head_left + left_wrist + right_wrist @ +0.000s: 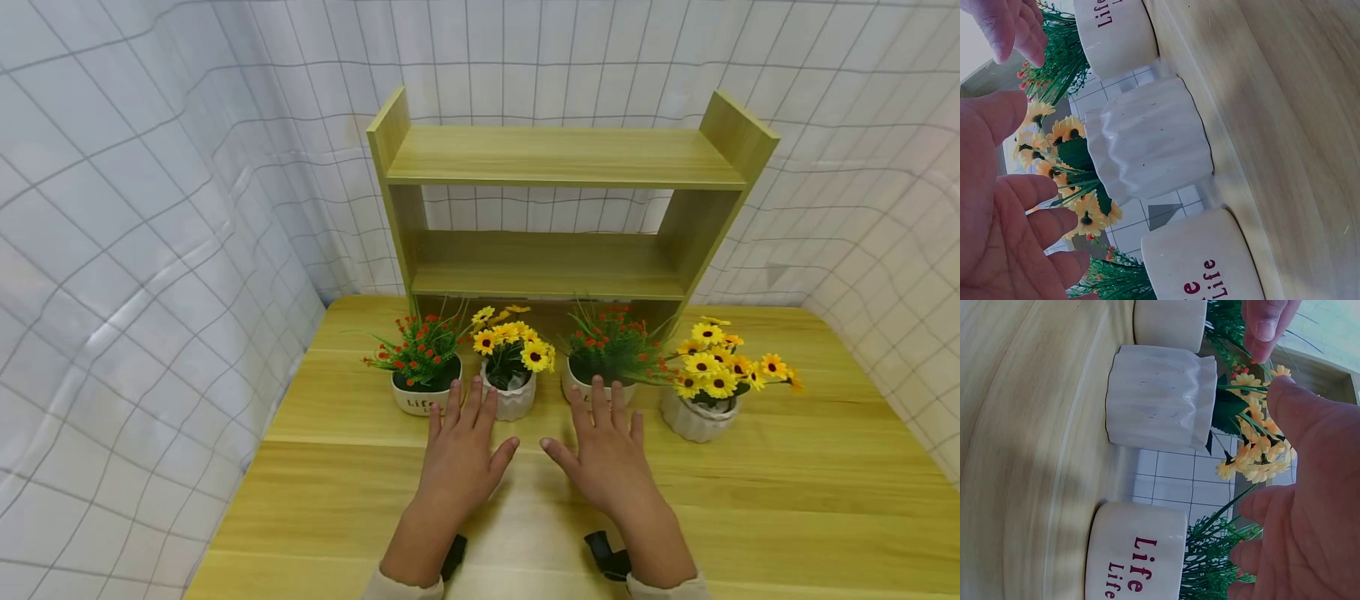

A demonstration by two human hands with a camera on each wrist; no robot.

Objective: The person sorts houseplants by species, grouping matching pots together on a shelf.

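Both hands hover palm down over the table with fingers spread, holding nothing. My left hand (461,454) is nearest a white pot with red flowers (423,367) and a fluted white pot with yellow flowers (513,400). In front of my right hand (606,458) stands a second white pot with red flowers (615,354), its lettering partly hidden by the fingers. Farther right is another fluted pot of yellow flowers (701,417). In the left wrist view, the fluted pot (1154,137) stands apart from the fingers. "Life" lettering shows on a pot (1138,556) in the right wrist view.
A wooden shelf unit (547,267) with raised side panels stands behind the pots on the wooden table (810,500). White grid-patterned curtain (135,250) surrounds the table at the back and sides. Black straps (607,557) show under the wrists.
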